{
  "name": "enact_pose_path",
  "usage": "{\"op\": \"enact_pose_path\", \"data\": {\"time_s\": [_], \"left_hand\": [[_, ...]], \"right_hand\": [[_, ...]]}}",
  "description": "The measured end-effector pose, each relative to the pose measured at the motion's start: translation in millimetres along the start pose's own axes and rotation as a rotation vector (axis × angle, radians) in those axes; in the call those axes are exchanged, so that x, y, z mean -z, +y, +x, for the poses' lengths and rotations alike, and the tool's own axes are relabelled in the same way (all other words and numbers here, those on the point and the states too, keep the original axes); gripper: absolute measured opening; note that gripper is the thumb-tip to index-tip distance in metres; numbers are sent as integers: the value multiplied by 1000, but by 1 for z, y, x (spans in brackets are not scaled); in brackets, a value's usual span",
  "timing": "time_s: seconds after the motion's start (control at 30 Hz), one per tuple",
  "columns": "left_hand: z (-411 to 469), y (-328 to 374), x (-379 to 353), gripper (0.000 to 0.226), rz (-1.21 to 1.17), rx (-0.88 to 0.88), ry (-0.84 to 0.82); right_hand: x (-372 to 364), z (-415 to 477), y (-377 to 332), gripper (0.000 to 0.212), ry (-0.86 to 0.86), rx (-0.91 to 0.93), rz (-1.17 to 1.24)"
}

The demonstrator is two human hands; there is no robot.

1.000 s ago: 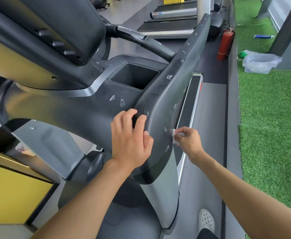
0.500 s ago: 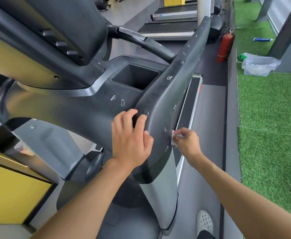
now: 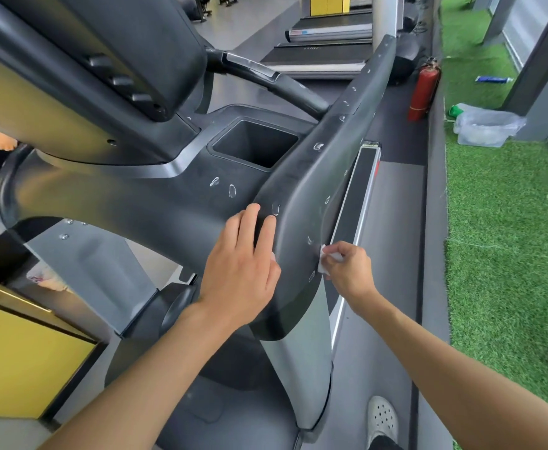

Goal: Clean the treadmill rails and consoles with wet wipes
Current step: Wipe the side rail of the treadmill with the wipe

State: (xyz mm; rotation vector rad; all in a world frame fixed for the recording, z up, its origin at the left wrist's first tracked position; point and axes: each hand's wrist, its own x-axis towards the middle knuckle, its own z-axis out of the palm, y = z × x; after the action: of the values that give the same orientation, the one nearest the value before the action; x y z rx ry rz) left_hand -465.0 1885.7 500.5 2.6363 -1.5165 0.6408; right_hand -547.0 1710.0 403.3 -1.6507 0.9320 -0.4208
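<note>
I am bracing the rail [image 3: 314, 190] with my left hand [image 3: 243, 271], fingers [image 3: 249, 222] relaxed, so my right hand [image 3: 350, 271], pinching the wet wipe [image 3: 323, 266], can scrub its side.

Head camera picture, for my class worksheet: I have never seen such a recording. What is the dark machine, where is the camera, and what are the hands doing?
The camera sits on the person's head and looks down, so both arms reach in from below. The dark machine is a treadmill; its side rail carries small whitish marks. The left hand rests on the rail. The right hand pinches a white wet wipe against the rail's outer edge. Further off are a red fire extinguisher and green artificial grass.
</note>
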Motion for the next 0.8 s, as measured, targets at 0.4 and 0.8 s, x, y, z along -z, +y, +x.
{"op": "enact_pose_path", "data": {"time_s": [0.4, 0.8], "left_hand": [[-8, -5, 18, 87, -97, -5, -250], [-3, -7, 32, 100, -43, -62, -410]], "right_hand": [[1, -22, 0, 11, -41, -13, 69], [-4, -43, 1, 18, -28, 40, 14]]}}
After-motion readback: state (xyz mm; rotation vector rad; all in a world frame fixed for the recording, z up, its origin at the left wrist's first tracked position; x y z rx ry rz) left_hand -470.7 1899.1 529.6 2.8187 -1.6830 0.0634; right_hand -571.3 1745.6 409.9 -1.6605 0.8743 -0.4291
